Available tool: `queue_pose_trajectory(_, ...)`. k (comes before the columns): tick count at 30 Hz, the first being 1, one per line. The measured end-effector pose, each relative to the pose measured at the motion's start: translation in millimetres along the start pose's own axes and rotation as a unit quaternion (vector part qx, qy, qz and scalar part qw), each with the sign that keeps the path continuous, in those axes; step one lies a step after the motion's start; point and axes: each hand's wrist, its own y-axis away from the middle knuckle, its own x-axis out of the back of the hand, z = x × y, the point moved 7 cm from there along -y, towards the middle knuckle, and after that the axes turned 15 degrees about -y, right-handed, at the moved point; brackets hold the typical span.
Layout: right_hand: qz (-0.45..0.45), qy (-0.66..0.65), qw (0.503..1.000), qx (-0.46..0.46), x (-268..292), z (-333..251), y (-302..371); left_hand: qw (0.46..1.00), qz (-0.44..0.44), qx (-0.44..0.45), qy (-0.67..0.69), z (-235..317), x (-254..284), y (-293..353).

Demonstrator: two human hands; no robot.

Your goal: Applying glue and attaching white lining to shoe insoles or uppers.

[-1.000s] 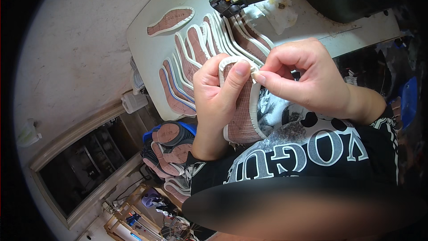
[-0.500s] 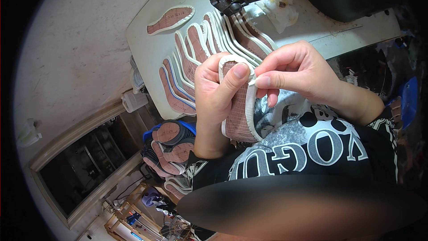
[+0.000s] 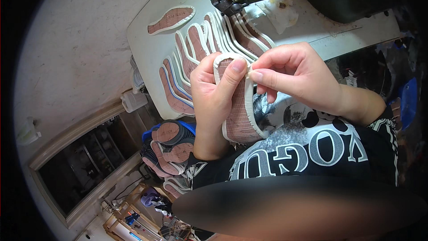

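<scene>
Insole (image 3: 239, 114), seen in the head view, is held up between both hands, on the near side of the table (image 3: 154, 49), its rounded end pointing far. The left hand (image 3: 213, 85) has a closed grip on it, thumb flat on the brown face, fingers mostly hidden behind; the right hand's (image 3: 303, 73) grip is drawn to a pinch, thumb and forefinger nipping the white edging (image 3: 250, 107) at the right rim. The step in hand looks like working that edging by fingertip; the next move seems to call for a steady left hold and a fine, even pinch along the curve. The brown face is matt and lined with a pale grid; the edging looks soft and pliable, puckered into small pleats around the bend. Farther off, similar curved pieces (image 3: 196, 42) overlap in a slanting row, with a single piece (image 3: 171, 20) lying far left of them.
</scene>
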Motion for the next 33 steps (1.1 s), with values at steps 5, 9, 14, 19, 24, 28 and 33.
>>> queue_pose_trajectory(5,-0.016,-0.077,0.997,-0.026,0,8,-3,1.000,0.006,0.005,0.013,-3,0,2)
queue_pose_trajectory(9,-0.001,-0.049,0.999,-0.015,2,9,-3,0.999,0.036,0.006,-0.029,4,-1,3)
queue_pose_trajectory(14,0.012,-0.073,0.997,0.007,2,19,-3,1.000,0.024,0.003,-0.017,-1,2,2)
queue_pose_trajectory(19,-0.025,-0.096,0.995,-0.005,1,25,-4,0.999,0.015,0.020,0.031,-11,4,-1)
queue_pose_trajectory(24,-0.028,-0.116,0.993,-0.011,-3,24,-1,0.999,-0.007,0.015,0.041,-4,1,4)
queue_pose_trajectory(28,-0.003,-0.111,0.994,0.006,2,23,-3,1.000,-0.004,0.004,0.023,-4,-2,0)
queue_pose_trajectory(33,0.004,-0.125,0.991,0.044,0,26,-6,1.000,0.010,-0.006,-0.024,1,0,2)
